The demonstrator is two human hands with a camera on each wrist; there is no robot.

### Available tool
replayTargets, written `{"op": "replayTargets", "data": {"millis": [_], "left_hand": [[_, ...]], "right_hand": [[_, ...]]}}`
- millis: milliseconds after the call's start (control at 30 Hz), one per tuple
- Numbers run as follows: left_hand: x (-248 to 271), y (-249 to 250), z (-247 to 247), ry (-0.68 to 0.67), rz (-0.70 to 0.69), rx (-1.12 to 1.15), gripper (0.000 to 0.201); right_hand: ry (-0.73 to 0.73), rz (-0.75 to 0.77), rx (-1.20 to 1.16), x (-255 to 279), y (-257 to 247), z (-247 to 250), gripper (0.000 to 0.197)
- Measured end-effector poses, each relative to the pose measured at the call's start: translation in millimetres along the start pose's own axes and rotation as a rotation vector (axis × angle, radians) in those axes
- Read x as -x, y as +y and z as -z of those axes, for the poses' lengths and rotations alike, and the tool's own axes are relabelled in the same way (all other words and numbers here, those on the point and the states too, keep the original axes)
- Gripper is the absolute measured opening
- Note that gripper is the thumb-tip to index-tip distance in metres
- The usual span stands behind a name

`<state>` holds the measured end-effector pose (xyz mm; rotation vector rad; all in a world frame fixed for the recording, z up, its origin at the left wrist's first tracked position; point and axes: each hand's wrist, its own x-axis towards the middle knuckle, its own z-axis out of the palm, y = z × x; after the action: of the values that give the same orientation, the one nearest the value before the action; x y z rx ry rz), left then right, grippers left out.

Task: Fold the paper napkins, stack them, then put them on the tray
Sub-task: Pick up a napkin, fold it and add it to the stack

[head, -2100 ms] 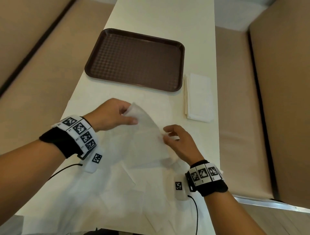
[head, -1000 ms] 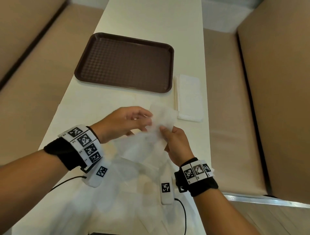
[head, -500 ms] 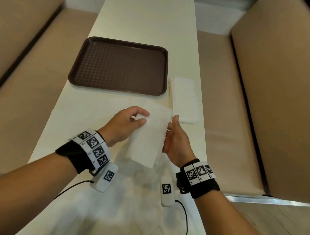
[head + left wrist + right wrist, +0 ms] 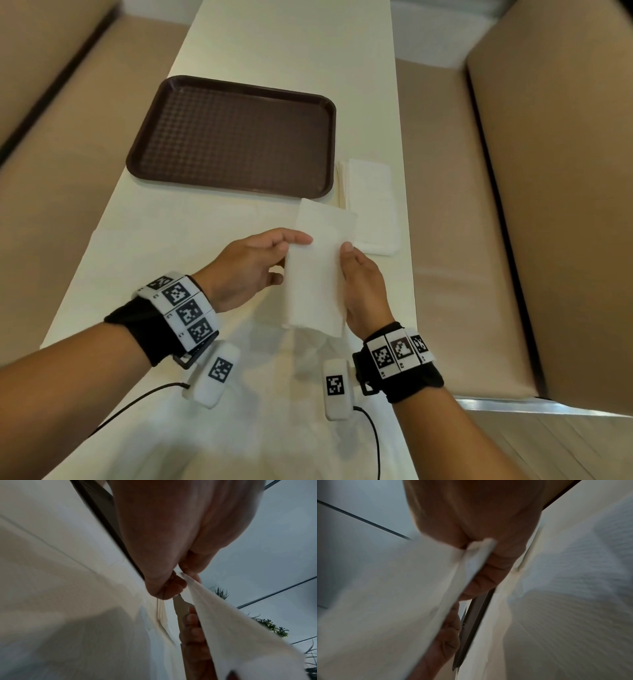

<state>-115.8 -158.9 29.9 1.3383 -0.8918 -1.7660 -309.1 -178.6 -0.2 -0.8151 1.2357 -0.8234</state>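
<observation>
From the head view, a long cream table (image 4: 281,41) runs away from the person between tan bench seats (image 4: 479,205), and a dark brown tray (image 4: 236,137) lies on it with nothing on its ribbed floor; just right of the tray, touching or nearly touching its edge, sits a stack of folded napkins (image 4: 371,205). Unfolded napkin sheets (image 4: 274,428) cover the near end of the table under the wrists. The folded napkin (image 4: 318,270) is held up above the table between the two hands, its far corner overlapping the sight of the stack — its long axis runs from near the person toward the tray, leaning a little right. The left hand (image 4: 246,270) pinches its left edge near the far end, thumb on top and fingers curled beneath; the right hand (image 4: 364,291) grips the right edge, thumb tip laid on the upper face and fingers behind. In the left wrist view, the left hand (image 4: 171,547) nips the napkin (image 4: 240,628) edge between thumb and fingertip, the sheet fanning toward the lens, with the right hand's fingers (image 4: 192,619) curled under it and the tray rim (image 4: 109,531) behind. The right wrist view is blurred — the right hand (image 4: 479,540) clamps a napkin (image 4: 393,595) corner, and the left hand (image 4: 447,642) shows beneath beside the tray edge (image 4: 471,628).
</observation>
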Motion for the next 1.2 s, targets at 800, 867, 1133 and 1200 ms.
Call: {"op": "replayTargets", "data": {"millis": [800, 867, 1133, 1200], "left_hand": [[-3.1, -4.0, -4.1, -0.048, -0.006, -0.513, 0.094], [0.3, -5.2, 0.7, -0.012, -0.005, -0.605, 0.09], [27.7, -45.3, 33.7, 0.047, 0.019, -0.938, 0.068], [35.7, -55.5, 37.4, 0.056, 0.013, -0.983, 0.058]], "right_hand": [[0.058, 0.139, 0.3, -35.4, -16.0, 33.7, 0.014], [0.102, 0.138, 0.3, -52.4, -23.0, 44.8, 0.014], [0.264, 0.087, 0.449, -123.1, -43.7, 92.0, 0.039], [0.277, 0.077, 0.494, -138.6, -39.3, 99.1, 0.06]]}}
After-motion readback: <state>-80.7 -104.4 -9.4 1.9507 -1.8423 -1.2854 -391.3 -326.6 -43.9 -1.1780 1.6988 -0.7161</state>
